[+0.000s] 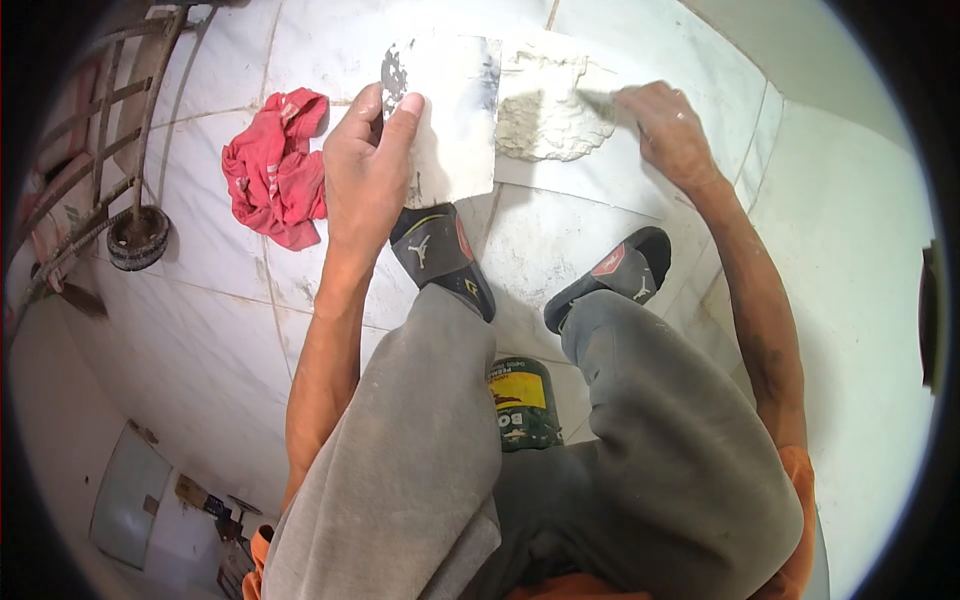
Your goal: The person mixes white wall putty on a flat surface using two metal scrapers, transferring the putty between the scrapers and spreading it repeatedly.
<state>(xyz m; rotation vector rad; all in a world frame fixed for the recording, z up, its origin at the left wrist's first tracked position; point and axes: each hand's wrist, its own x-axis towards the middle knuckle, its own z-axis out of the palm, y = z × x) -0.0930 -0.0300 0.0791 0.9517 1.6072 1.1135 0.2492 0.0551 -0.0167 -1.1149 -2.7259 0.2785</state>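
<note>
My left hand (371, 154) grips the left edge of a flat rectangular board (454, 120), thumb on top; its face is coated white with dark worn patches. Right of the board, a rough mound of wet off-white plaster or putty (559, 112) lies on a pale flat sheet (592, 184) on the floor. My right hand (671, 135) is closed around a small tool (596, 99), blurred, that looks like a putty knife; its tip is at the right part of the mound. The tool's handle is hidden in my fingers.
A crumpled red cloth (277, 169) lies on the marble-look floor tiles left of my left hand. A green can with a yellow label (525, 405) stands between my legs. At the left is a rusty metal frame with a wheel (139, 238). A pale wall (847, 300) rises at the right.
</note>
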